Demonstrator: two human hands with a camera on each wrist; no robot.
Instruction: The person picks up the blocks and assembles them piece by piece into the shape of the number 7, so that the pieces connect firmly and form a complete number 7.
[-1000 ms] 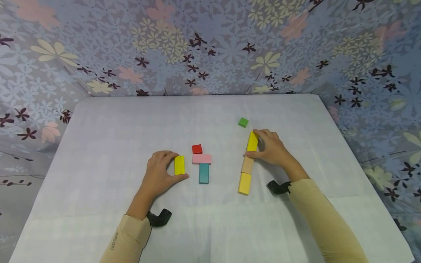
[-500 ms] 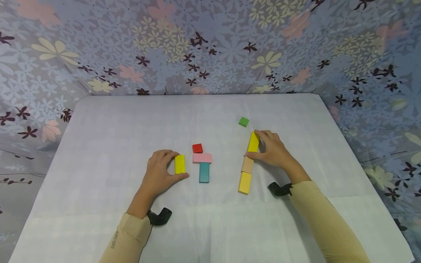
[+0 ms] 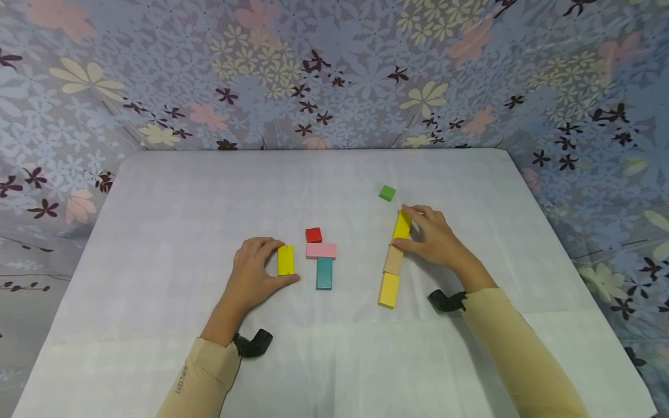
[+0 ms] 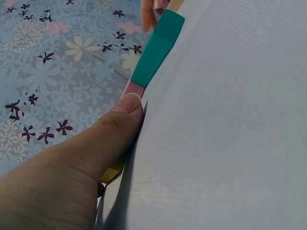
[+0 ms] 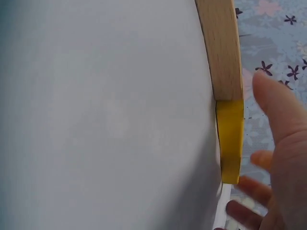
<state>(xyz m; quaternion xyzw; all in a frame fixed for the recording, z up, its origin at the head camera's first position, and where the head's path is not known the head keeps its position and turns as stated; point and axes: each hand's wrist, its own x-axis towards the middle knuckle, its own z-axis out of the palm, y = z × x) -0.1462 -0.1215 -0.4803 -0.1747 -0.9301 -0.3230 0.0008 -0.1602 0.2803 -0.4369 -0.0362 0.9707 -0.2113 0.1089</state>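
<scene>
In the head view my left hand (image 3: 253, 270) pinches a small yellow block (image 3: 286, 260) between fingertips at its far end and thumb at its near end. The left wrist view has the thumb (image 4: 112, 127) covering most of that block. My right hand (image 3: 434, 238) spreads thumb and fingers over another yellow block (image 3: 402, 223), the far one of a row. Behind it in line come a plain wood block (image 3: 394, 260) and a further yellow block (image 3: 388, 290). In the right wrist view a gap shows between the right thumb (image 5: 276, 103) and the blocks.
Between the hands lie a red block (image 3: 313, 235), a pink block (image 3: 321, 251) and a teal block (image 3: 324, 273), arranged in a column. A green block (image 3: 387, 193) lies beyond the right-hand row. White cloth covers the table (image 3: 209, 197); patterned fabric (image 3: 334, 69) hangs behind.
The right thumb has shifted slightly away from me, along the far yellow block. The left hand and the blocks stay in place.
</scene>
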